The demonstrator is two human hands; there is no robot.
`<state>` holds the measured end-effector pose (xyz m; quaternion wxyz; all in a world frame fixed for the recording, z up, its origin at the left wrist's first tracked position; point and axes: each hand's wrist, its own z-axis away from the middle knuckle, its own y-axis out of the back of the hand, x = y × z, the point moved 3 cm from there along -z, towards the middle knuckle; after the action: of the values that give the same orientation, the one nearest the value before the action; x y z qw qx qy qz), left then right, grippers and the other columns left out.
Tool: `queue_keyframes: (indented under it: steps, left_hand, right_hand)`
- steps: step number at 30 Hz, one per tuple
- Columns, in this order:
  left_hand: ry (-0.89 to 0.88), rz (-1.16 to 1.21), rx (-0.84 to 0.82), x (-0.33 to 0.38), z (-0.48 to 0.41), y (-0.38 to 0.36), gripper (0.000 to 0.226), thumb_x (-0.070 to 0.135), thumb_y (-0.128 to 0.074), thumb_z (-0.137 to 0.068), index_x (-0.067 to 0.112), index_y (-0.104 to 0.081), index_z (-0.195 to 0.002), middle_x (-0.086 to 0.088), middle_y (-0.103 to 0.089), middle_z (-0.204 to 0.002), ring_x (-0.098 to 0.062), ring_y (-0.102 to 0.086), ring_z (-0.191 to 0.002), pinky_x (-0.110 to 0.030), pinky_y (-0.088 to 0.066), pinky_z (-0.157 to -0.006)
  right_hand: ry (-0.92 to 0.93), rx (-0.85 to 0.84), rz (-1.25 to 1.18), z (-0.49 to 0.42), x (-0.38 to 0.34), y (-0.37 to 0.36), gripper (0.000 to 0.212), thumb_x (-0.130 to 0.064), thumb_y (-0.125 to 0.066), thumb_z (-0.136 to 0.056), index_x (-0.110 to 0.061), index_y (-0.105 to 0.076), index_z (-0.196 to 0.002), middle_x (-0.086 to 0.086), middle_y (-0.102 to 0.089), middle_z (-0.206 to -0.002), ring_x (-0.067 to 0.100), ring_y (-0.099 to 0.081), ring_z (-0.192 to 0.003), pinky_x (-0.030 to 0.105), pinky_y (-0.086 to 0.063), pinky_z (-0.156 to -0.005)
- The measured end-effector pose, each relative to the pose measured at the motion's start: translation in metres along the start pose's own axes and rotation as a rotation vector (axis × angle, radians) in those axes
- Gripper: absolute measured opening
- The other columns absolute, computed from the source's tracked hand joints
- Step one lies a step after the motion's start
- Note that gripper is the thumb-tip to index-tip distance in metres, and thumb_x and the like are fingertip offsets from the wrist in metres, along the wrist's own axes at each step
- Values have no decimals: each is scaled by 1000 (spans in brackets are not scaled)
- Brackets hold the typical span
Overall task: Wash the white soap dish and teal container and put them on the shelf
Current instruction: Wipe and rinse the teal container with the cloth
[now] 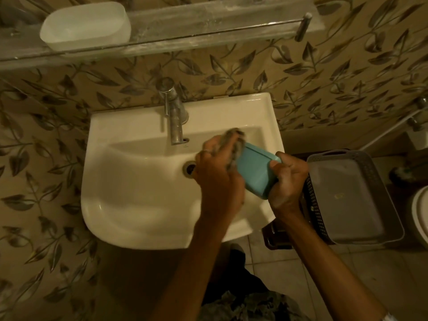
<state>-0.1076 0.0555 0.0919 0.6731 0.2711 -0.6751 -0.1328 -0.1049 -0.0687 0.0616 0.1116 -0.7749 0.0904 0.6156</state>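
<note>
Teal container (254, 173) in right hand (289, 181)

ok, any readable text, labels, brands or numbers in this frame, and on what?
None can be read.
Basket: small mark on its floor, too blurred to read.
Sink: tiny mark below the tap, too small to read.
Container, soap dish: no print shows.

Dim, yellowish indoor light. Soft glare streaks the sink (139, 126) left of the fingers (225, 147) of the left hand (217, 181), which are smeared by motion blur. The wide-angle edges bend and darken.
</note>
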Motion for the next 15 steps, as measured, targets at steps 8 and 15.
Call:
queue_keyframes:
  steps: [8, 15]
  left_hand:
    - [-133, 10, -25, 32, 54, -20, 61, 25, -32, -77, 35, -42, -136, 9, -25, -148, -17, -22, -139, -38, -27, -112]
    - [165, 118, 69, 6, 5, -5, 54, 7, -41, -88, 24, -41, -140, -5, -36, -141, -23, -37, -128, -47, -40, -106]
  right_hand:
    - [-59, 2, 16, -12, 7, 1, 35, 4, -44, -91, -5, -53, -59, 15, -50, -56, 28, -41, -48, 41, -37, -50]
    - [64, -45, 67, 0, -9, -2, 35, -27, -45, -75, -7, -34, -50, 10, -30, -42, 29, -28, -39, 37, -21, -38]
